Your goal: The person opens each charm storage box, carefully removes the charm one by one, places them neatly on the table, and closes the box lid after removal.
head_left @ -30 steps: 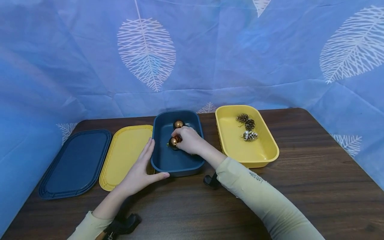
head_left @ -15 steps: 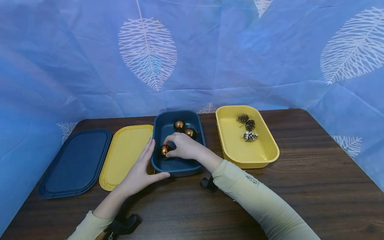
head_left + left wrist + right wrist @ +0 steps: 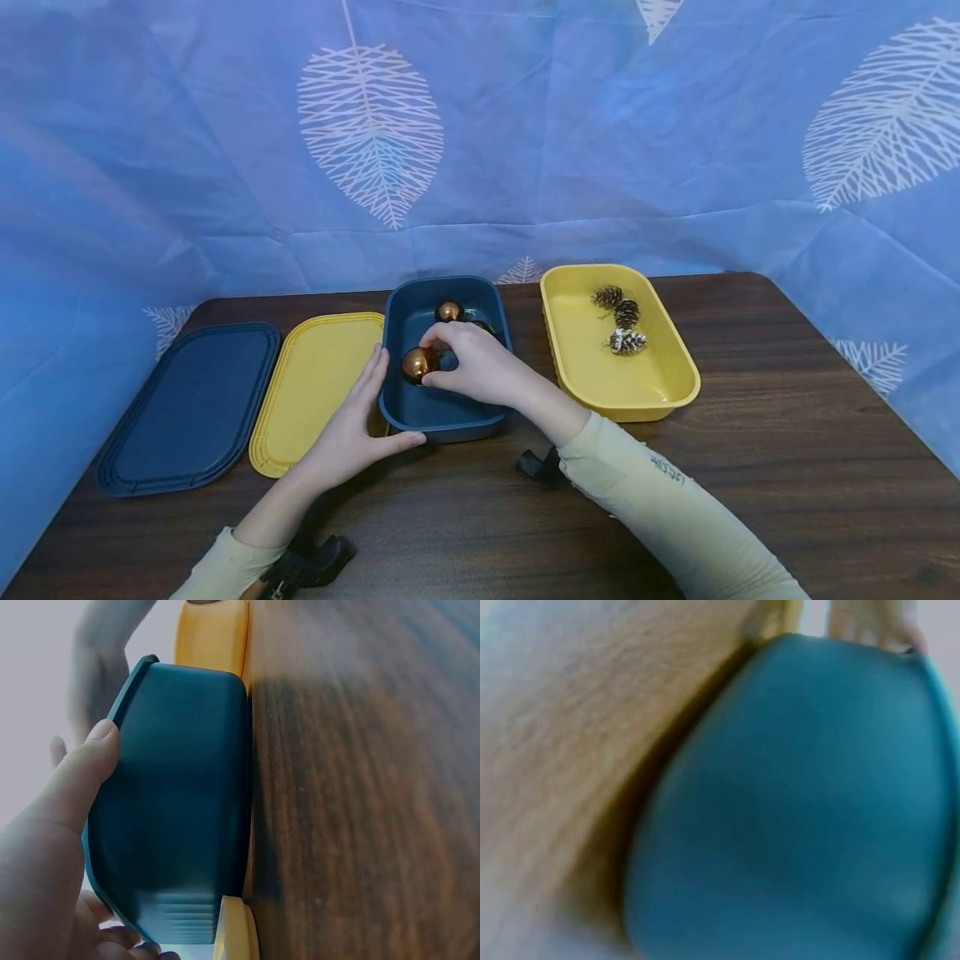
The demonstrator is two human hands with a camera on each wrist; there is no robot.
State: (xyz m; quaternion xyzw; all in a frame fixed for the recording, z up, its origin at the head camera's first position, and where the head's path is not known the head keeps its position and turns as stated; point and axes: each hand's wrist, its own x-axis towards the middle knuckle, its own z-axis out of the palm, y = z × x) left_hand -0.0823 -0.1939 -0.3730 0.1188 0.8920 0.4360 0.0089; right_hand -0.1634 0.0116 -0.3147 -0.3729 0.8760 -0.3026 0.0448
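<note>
Ball (image 3: 417,365) now higher in pinching right hand (image 3: 474,363), outstretched left hand (image 3: 345,435) against blue box (image 3: 438,414), lengthwise forward

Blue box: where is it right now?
Head view: the blue box stands between the yellow lid, left, and the yellow box, right, with the left hand against it.

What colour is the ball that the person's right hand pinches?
Shiny copper-brown; the ball shows best in the head view.
</note>
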